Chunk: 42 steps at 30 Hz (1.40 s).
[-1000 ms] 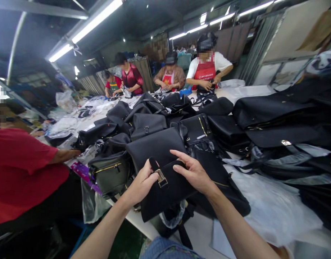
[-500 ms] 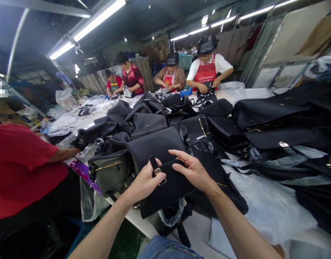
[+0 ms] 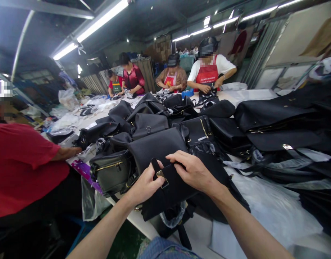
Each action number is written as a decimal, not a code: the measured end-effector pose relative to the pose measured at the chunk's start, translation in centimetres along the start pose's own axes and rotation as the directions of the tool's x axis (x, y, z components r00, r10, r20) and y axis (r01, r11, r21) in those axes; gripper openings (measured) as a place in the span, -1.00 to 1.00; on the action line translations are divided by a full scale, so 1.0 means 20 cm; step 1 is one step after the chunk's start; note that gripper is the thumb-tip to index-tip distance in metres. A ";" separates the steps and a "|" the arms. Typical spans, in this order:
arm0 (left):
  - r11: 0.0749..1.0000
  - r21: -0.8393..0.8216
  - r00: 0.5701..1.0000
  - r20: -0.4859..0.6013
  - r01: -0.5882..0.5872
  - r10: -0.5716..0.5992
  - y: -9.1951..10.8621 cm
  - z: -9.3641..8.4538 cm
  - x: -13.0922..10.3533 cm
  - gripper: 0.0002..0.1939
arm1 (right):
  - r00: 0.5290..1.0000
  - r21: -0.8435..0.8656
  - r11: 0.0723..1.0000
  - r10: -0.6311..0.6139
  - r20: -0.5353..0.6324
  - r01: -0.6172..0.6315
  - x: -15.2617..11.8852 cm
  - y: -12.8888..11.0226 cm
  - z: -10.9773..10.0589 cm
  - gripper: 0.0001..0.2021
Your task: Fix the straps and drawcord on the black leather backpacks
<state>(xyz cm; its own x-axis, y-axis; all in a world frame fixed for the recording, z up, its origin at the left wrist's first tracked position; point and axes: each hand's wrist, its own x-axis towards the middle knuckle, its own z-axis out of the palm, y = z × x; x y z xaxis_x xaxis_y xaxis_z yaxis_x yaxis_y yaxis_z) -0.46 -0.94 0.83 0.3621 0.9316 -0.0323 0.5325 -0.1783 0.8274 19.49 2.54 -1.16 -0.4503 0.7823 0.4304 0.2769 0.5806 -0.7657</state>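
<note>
A black leather-like bag is in front of me, above the table's near edge. My left hand is closed on its edge beside the gold buckle, thumb lying by the metal. A short black strap sticks up past those fingers. My right hand curls over the bag's upper edge, its fingertips partly hidden behind the hand. Under the bag hangs a plastic-wrapped handle. Just beyond my hands lies a wide black flap.
Black bags are heaped across the table. A dark bag with a gold zip stands at left, and white plastic wrapping lies at right. A co-worker in red is close on my left; several others work across the table.
My right hand's fingers have curled in more over the bag's edge, the forefinger now bent. My left hand stays at the buckle, and the view has shifted slightly.
</note>
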 end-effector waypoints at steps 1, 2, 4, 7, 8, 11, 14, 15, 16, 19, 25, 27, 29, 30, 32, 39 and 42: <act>1.000 -0.010 1.000 -0.002 -0.030 0.030 0.00 0.00 0.00 -0.80 | 0.998 -0.063 0.996 -0.057 0.037 0.059 0.02 -0.03 -0.01 -0.64; 0.998 -0.027 0.998 -0.005 -0.060 0.060 0.00 0.01 0.00 -0.76 | 0.993 -0.097 0.992 -0.076 0.093 0.085 0.03 -0.05 -0.01 -0.63; 0.993 -0.082 0.996 -0.005 -0.088 0.088 -0.01 0.02 0.00 -0.68 | 0.978 -0.113 0.993 -0.008 0.210 0.033 0.06 -0.08 -0.02 -0.64; 0.987 -0.153 0.998 0.019 -0.050 0.054 -0.02 0.02 -0.02 -0.63 | 0.941 -0.122 0.990 0.109 0.320 -0.074 0.09 -0.07 -0.03 -0.74; 0.987 -0.155 0.999 0.025 -0.036 0.041 -0.02 0.02 -0.02 -0.65 | 0.930 -0.105 0.991 0.111 0.350 -0.079 0.09 -0.06 -0.03 -0.80; 0.998 -0.054 1.000 -0.012 0.014 -0.014 0.01 0.03 -0.02 -0.76 | 0.920 0.014 0.997 0.062 0.386 -0.073 0.10 -0.02 -0.03 -0.85; 0.995 0.073 0.995 -0.076 0.073 -0.067 0.04 0.05 -0.01 -0.75 | 0.942 0.081 0.994 0.038 0.334 -0.069 0.09 -0.02 -0.03 -0.83; 0.993 0.092 0.994 -0.082 0.078 -0.071 0.04 0.05 0.00 -0.72 | 0.947 0.082 0.995 0.033 0.321 -0.063 0.09 -0.02 -0.03 -0.83; 0.992 0.103 0.995 -0.077 0.077 -0.070 0.04 0.05 0.00 -0.69 | 0.950 0.080 0.995 0.029 0.311 -0.057 0.08 -0.02 -0.03 -0.83; 0.993 0.108 0.999 -0.018 0.048 -0.046 0.04 0.05 0.00 -0.65 | 0.957 0.085 0.995 0.021 0.290 -0.048 0.06 -0.02 -0.02 -0.85; 0.997 0.075 0.996 0.089 -0.035 0.028 0.05 0.00 -0.02 -0.68 | 0.958 0.107 0.993 0.010 0.287 -0.042 0.06 -0.01 0.00 -0.84; 0.997 0.073 0.996 0.092 -0.016 0.009 0.05 -0.02 -0.03 -0.68 | 0.955 0.107 0.993 0.015 0.297 -0.049 0.06 -0.01 0.00 -0.84; 0.999 0.040 0.996 0.089 -0.003 -0.001 0.05 -0.03 -0.03 -0.69 | 0.951 0.108 0.992 0.023 0.308 -0.059 0.07 -0.02 -0.01 -0.84; 1.000 0.013 0.996 0.084 0.002 -0.003 0.04 -0.03 -0.03 -0.69 | 0.949 0.106 0.992 0.026 0.315 -0.062 0.07 -0.02 -0.01 -0.83; 0.999 -0.024 0.997 0.067 0.035 -0.033 0.04 -0.02 -0.03 -0.69 | 0.946 0.104 0.993 0.025 0.324 -0.062 0.07 -0.02 -0.01 -0.83; 0.993 0.070 0.995 0.012 0.098 -0.099 0.01 0.04 -0.02 -0.66 | 0.952 0.091 0.995 0.020 0.304 -0.050 0.06 -0.01 -0.01 -0.83; 0.997 0.066 0.997 0.047 0.050 -0.054 0.00 0.03 -0.01 -0.70 | 0.953 0.099 0.993 0.030 0.301 -0.062 0.05 0.01 0.00 -0.84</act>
<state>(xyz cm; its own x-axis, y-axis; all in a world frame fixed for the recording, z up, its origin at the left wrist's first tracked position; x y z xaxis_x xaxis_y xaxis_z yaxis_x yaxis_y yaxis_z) -0.07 -1.41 0.49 0.3689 0.9237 -0.1031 0.5993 -0.1516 0.7860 19.09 3.48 -0.73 -0.6763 0.6951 0.2437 0.2191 0.5057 -0.8344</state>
